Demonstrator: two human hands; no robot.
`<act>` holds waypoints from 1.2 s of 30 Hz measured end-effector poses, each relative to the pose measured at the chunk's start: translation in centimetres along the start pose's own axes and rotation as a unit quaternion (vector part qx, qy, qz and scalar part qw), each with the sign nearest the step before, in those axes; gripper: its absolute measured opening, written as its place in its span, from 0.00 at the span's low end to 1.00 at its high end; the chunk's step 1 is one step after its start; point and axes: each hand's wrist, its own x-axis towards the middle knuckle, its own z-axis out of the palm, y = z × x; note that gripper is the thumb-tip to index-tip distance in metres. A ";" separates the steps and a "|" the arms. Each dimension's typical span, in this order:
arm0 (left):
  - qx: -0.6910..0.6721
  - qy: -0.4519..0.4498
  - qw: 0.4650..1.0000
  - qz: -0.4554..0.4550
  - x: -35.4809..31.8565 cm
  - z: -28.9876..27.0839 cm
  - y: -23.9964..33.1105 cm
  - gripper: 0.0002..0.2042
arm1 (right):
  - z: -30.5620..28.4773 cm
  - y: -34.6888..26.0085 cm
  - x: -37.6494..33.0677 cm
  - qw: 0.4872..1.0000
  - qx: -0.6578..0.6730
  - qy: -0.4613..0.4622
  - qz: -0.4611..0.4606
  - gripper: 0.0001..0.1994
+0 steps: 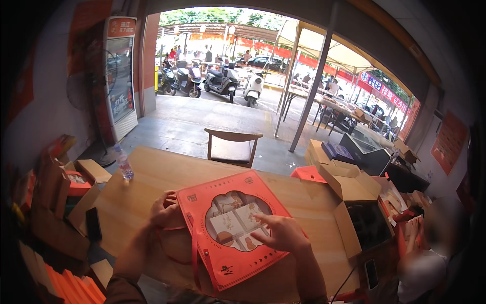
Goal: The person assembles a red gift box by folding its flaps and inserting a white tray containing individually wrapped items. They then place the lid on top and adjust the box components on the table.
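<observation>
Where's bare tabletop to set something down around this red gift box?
Two patches of light-brown wooden table: beyond the flat red square box, right of the clear plastic bottle; and between that box and the open brown cardboard carton on the right. Crowded: left of the box, with the left hand and red ribbon.

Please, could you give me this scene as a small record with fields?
Main thing: red box, lying flat on wooden table
Window: scalloped, pale packets visible inside
Left hand: left hand at the box's left edge
Right hand: right hand, fingers spread, over the window's right part; contact unclear
Ribbon: red ribbon along the left side
Table's far left: clear bottle, upright
Beyond table: chair, parked scooters
</observation>
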 end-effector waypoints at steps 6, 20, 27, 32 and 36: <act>0.339 0.067 0.935 0.083 -0.8 0.1 5.6 0.09 | -0.2 9.8 0.5 0.906 -0.190 -0.086 0.369 0.38; 0.244 -0.167 0.955 -0.041 -1.5 2.3 6.1 0.19 | -0.7 10.9 1.6 0.905 0.206 -0.244 0.282 0.44; 0.257 -0.141 0.955 -0.039 -1.1 2.4 6.0 0.26 | 3.9 15.5 1.7 0.945 0.282 -0.146 0.081 0.40; 0.220 -0.122 0.968 -0.004 -0.9 1.8 3.2 0.28 | 4.2 17.2 2.4 0.926 0.316 -0.194 0.070 0.40; 0.069 -0.108 0.976 -0.174 -0.9 2.1 3.1 0.29 | 2.9 14.5 1.8 0.918 0.344 -0.163 0.112 0.43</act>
